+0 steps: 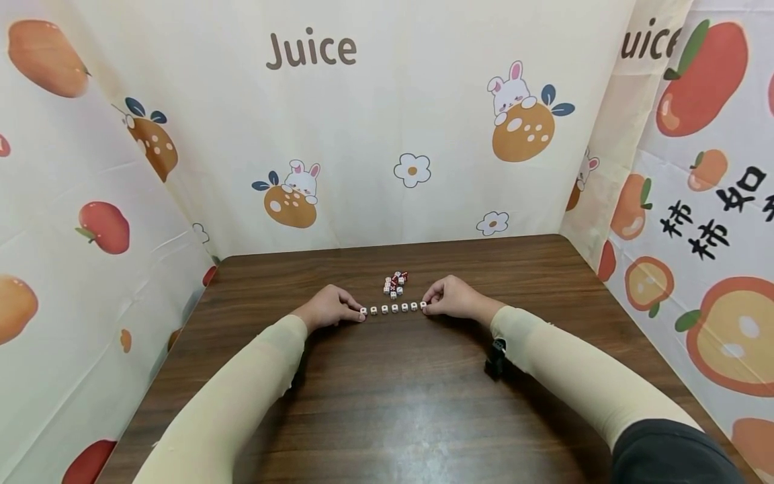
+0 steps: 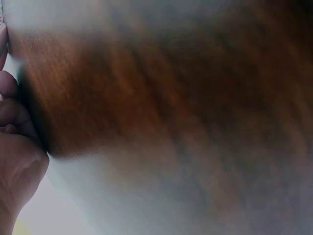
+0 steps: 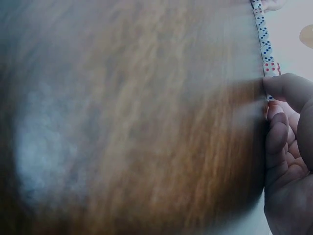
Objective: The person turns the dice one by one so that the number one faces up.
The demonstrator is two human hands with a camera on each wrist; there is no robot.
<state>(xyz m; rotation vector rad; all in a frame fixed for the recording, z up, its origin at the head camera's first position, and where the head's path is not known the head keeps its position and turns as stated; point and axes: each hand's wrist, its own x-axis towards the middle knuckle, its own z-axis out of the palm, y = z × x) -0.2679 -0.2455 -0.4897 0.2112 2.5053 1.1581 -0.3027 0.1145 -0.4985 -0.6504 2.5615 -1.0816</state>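
Observation:
Several white dice (image 1: 395,308) stand in a spaced row across the dark wood table. At the row's left end, my left hand (image 1: 329,308) pinches the end die (image 1: 363,311) between thumb and index finger. The opposite end die (image 1: 423,305) is pinched by my right hand (image 1: 456,298). In the right wrist view, my right hand (image 3: 293,147) lies low by the table, and the dice (image 3: 264,35) run away from it in a line, showing blue and red pips. The left wrist view catches only part of my left hand (image 2: 19,161); its die is hidden there.
A small cluster of white and red dice (image 1: 393,286) sits just behind the row. Brown wood tabletop (image 1: 393,403) stretches in front. Fruit-printed cloth (image 1: 375,121) hangs behind the table and along both sides.

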